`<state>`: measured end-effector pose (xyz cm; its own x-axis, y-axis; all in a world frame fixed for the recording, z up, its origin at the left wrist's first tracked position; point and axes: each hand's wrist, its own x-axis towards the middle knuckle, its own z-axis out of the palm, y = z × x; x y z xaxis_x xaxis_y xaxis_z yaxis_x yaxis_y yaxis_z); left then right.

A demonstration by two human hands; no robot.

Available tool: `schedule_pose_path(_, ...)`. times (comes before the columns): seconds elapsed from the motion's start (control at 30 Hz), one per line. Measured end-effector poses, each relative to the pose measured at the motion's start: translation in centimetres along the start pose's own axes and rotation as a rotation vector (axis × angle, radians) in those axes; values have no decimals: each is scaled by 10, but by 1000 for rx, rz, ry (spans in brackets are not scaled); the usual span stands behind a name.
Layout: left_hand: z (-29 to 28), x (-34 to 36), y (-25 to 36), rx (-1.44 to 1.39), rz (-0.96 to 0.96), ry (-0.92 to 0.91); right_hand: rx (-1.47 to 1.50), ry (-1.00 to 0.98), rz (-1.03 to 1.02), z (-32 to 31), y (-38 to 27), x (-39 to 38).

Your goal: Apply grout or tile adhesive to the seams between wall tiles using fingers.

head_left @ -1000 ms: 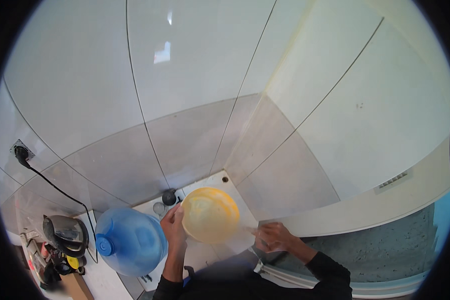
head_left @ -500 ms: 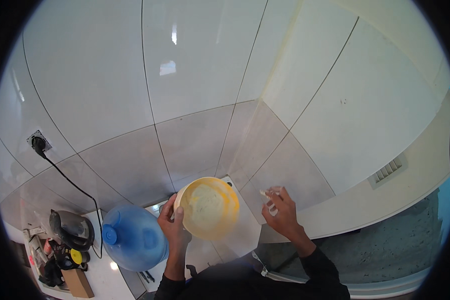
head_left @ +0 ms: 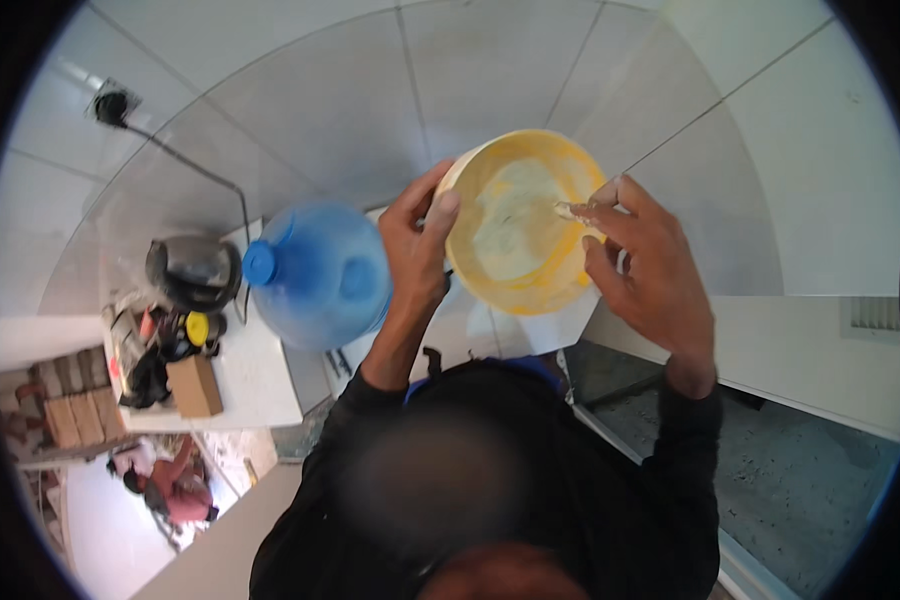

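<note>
Yellow bowl (head_left: 545, 287) right of blue bottle (head_left: 320, 275), left hand (head_left: 417, 235) gripping bottle-side rim. Right hand (head_left: 655, 260), earlier clear of bowl, now over opening, coating likely reachable; fingers half-curled, pale-smeared, hold unclear.

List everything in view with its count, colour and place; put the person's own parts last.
bowl: 1, yellow with pale residue inside, centre, tilted
bottle: 1, large, blue, left of the bowl
kettle: 1, dark grey, left of the bottle
plug: 1, black, with cord, on the wall, upper left
box: 1, brown, below the kettle
dark clutter: count unclear, left of the box
wall tiles: several, white and grey, behind
vent grille: 1, whitish, far right
other person: 1, reddish top, lower left background
left hand: 1, gripping the bowl's left side
right hand: 1, fingers over the bowl, pale matter at one tip
sleeves: 2, black, below the hands
</note>
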<state>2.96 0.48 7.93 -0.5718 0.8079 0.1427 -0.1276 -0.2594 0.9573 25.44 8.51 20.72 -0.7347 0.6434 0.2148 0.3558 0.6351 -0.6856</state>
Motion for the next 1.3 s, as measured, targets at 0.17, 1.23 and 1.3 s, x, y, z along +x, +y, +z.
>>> schedule_pose_path(0.17,3,-6,-4,-62,-54,2,-301,-237,-58,23,9,17)
schedule_pose_path(1.23,-10,-13,-44,-19,-215,99,42,36,78,-41,14,63)
schedule_pose_path(1.3,-11,-17,-48,-77,-225,63,-637,525,-322,-80,18,76)
